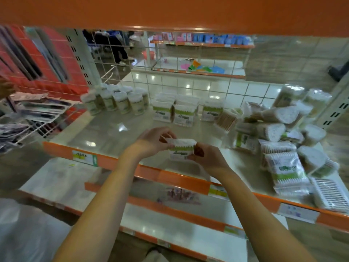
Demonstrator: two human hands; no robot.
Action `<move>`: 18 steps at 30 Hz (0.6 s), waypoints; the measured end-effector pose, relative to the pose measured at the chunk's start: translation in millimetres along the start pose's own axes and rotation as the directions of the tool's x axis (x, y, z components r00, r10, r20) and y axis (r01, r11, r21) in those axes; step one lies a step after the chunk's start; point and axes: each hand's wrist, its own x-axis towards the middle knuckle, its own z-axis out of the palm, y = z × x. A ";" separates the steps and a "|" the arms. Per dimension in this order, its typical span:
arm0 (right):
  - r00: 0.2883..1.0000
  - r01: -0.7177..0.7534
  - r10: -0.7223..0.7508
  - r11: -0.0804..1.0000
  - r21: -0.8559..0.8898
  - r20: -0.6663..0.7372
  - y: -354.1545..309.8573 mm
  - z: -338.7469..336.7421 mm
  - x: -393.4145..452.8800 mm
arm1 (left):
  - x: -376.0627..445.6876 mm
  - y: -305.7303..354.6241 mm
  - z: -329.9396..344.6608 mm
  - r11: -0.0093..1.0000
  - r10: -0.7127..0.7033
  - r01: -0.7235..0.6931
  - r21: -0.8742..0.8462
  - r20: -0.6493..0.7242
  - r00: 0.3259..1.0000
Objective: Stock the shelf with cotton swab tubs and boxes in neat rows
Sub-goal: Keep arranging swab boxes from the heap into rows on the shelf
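Note:
Both my hands hold one clear cotton swab box [181, 149] with a green label, just above the shelf's front edge. My left hand [154, 141] grips its left end, and my right hand [208, 157] grips its right side. On the shelf [113, 129], several round swab tubs [118, 101] stand in rows at the back left. Several matching swab boxes [175, 111] stand in a row at the back middle. A loose pile of swab packs and tubs [283, 140] covers the shelf's right side.
An orange upper shelf edge [170, 14] hangs overhead. A wire rack with packets [37, 112] stands to the left. Lower shelves with orange price rails [170, 208] sit below my arms. A wire grid backs the shelf.

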 end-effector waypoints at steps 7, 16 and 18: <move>0.998 -0.004 0.006 0.999 0.040 -0.059 -32.9 29.3 27.9 | 15.8 -44.7 -32.5 0.997 0.074 -0.074 -0.014 -0.023 0.997; 0.986 -0.056 0.060 0.998 0.030 -0.157 -59.2 61.7 66.5 | 48.4 -87.3 -48.0 0.975 0.181 -0.200 -0.101 -0.169 0.969; 0.977 -0.088 0.089 0.996 0.014 -0.192 -62.4 66.2 74.1 | 57.2 -91.7 -46.7 0.970 0.185 -0.212 -0.121 -0.204 0.961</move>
